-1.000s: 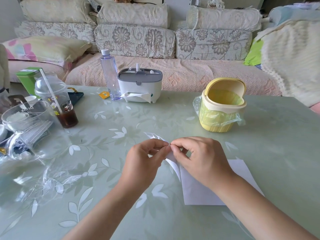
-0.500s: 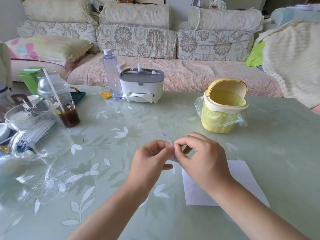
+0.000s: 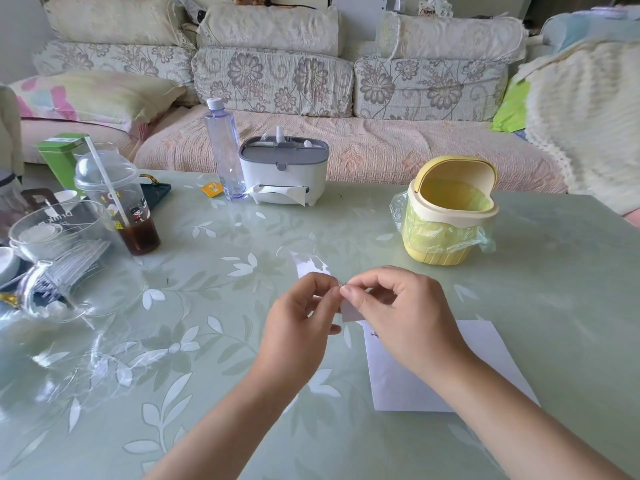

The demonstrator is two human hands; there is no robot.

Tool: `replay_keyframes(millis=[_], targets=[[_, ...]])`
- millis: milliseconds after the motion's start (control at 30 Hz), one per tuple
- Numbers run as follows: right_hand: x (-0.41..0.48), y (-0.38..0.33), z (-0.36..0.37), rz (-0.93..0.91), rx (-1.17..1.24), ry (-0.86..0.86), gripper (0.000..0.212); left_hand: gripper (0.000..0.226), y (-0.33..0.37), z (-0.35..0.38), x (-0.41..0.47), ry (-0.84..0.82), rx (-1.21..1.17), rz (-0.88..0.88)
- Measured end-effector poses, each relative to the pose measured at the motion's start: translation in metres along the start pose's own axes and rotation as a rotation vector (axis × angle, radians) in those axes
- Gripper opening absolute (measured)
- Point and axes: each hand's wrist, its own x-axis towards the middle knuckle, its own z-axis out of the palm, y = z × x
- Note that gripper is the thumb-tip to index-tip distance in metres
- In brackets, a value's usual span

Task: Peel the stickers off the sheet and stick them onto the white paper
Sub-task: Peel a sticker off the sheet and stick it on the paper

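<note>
Sheet (image 3: 309, 265) is up off the table (image 3: 207, 341), held between both hands in front of the bin (image 3: 446, 216). I see its white end broad above the left hand (image 3: 298, 327); half a second back it was only a thin edge. Left fingers are curled and pinch it. The right hand (image 3: 401, 317) pinches beside them, thumb to forefinger. Paper (image 3: 485, 355) lies flat under the right wrist, unmoved.

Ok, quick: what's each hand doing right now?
Left hand: pinches the sticker sheet.
Right hand: pinches the same sheet's edge; whether it has a sticker cannot be told.
</note>
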Motion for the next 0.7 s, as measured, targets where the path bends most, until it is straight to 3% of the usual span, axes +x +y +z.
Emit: replay_keyframes(millis=[167, 367, 600, 700], targets=[[-0.002, 0.001, -0.003, -0.034, -0.032, 0.01, 0.008, 0.014, 0.001, 0.002, -0.001, 0.045, 0.098, 0.06], [-0.005, -0.003, 0.005, -0.108, -0.15, 0.131, 0.011, 0.016, 0.004, 0.014, -0.007, 0.092, -0.043, 0.004], [0.002, -0.003, 0.007, 0.34, 0.179, 0.043, 0.017, 0.015, 0.003, 0.016, -0.005, 0.125, -0.106, -0.081], [0.005, -0.001, 0.007, 0.389, 0.262, -0.003, 0.01, 0.015, 0.004, 0.015, -0.004, 0.106, -0.103, -0.095]])
